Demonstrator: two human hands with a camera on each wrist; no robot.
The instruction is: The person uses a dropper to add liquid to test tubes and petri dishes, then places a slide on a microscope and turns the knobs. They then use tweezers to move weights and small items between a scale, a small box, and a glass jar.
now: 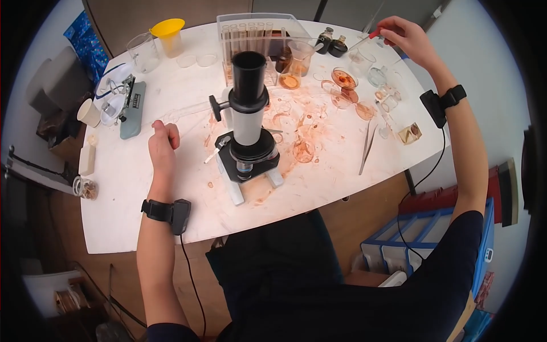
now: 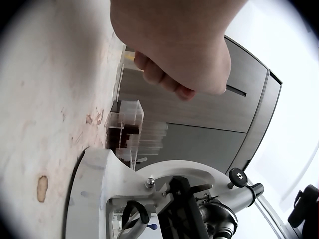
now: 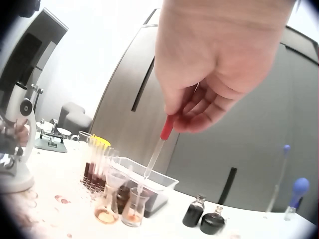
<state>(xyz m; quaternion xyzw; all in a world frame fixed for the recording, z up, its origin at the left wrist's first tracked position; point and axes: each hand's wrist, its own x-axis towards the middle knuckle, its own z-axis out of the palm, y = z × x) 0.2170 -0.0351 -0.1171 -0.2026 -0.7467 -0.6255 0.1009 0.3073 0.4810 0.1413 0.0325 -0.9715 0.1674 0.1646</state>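
At the far right, my right hand [image 1: 407,40] pinches a dropper by its red bulb [image 3: 168,127] between thumb and fingers. Its clear glass tube [image 3: 156,158] slants down, and the lower end overlaps a conical flask [image 3: 133,211] in the right wrist view. In the head view the dropper is over glass beakers [image 1: 362,61] near the back edge. My left hand [image 1: 163,145] is over the left part of the table, fingers curled in and holding nothing. Right of it stands a black and white microscope [image 1: 248,122], apart from the hand.
Behind the microscope are a test tube rack [image 1: 245,43] and a flask of orange liquid [image 1: 289,81]. Dark bottles [image 1: 337,47] stand nearby. Stained dishes [image 1: 344,80] and tweezers [image 1: 367,149] lie right. A balance [image 1: 133,111] and yellow funnel [image 1: 167,27] are left.
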